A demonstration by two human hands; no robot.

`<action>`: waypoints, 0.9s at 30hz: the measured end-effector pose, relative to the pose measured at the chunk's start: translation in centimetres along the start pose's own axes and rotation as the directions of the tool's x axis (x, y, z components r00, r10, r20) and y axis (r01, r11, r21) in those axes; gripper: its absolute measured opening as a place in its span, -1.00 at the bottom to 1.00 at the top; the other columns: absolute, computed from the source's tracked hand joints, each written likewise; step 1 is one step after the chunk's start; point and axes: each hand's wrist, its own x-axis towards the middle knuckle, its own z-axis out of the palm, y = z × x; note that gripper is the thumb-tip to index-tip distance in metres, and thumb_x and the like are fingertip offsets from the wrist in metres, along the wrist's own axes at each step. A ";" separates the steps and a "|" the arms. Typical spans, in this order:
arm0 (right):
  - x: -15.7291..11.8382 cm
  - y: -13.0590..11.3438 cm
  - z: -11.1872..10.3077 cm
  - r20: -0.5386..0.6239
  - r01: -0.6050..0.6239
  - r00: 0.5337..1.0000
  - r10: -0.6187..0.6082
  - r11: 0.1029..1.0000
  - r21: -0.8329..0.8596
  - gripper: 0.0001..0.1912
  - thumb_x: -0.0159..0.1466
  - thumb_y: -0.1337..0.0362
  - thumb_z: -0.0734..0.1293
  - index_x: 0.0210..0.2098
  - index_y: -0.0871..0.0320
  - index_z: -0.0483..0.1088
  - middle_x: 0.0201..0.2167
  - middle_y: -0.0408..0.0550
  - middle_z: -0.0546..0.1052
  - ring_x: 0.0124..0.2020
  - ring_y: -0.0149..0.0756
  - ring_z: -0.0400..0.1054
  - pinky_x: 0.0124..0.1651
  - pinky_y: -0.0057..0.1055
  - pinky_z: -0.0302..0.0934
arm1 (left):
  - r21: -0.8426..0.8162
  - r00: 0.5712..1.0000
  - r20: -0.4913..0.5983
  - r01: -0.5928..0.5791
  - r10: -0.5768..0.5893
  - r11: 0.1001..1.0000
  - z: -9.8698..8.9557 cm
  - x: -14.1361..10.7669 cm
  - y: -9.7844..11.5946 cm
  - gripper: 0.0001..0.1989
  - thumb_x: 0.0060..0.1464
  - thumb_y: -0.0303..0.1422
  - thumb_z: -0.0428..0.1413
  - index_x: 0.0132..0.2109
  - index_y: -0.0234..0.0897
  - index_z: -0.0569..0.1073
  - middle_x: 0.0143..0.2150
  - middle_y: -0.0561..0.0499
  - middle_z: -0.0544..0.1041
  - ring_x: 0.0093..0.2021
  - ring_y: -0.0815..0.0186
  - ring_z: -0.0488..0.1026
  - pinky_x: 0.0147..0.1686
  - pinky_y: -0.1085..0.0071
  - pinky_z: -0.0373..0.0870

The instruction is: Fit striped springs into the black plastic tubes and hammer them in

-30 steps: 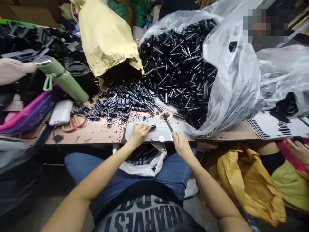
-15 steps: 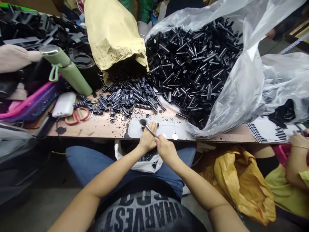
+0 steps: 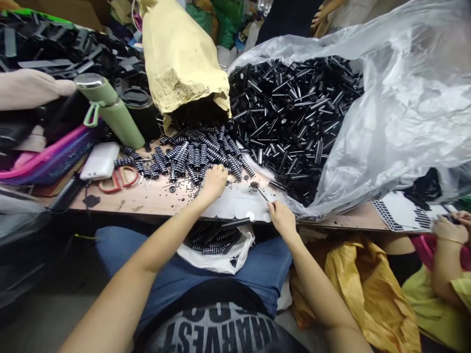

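My right hand (image 3: 282,218) grips the handle of a small brush (image 3: 264,194), whose dark bristles point up and left over the table. My left hand (image 3: 215,181) is at the front edge of a pile of black-and-white patterned tubes (image 3: 195,152); its fingertips are hidden, so I cannot tell whether it holds one. Under the hands lies a pale sheet (image 3: 230,203) with small dark bits scattered around it. In my lap, a white bag (image 3: 224,264) holds several patterned tubes and a plain black piece (image 3: 235,223).
A large clear bag (image 3: 390,98) of black tubes stands at the right, a yellow sack (image 3: 184,59) behind the pile. To the left are red-handled scissors (image 3: 119,179), a white box (image 3: 99,161) and a green bottle (image 3: 114,113). Another person's hands (image 3: 447,228) work at far right.
My hands have moved apart: the left forward and left to the tube pile, the right to the right with the brush. A black piece now lies at the lap bag's opening.
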 end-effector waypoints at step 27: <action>6.8 -11.2 -3.6 -0.248 0.557 0.800 -0.546 0.522 0.646 0.05 -0.06 -0.08 0.50 0.30 0.10 0.05 0.31 0.18 0.11 0.33 0.05 -0.03 0.30 0.09 -0.06 | -0.932 0.891 0.361 0.353 -0.276 -0.078 -3.5 -2.4 0.5 -0.63 -0.22 -0.23 0.35 -0.42 -0.33 0.34 -0.69 0.19 0.28 -0.74 0.54 0.15 -0.74 0.58 0.02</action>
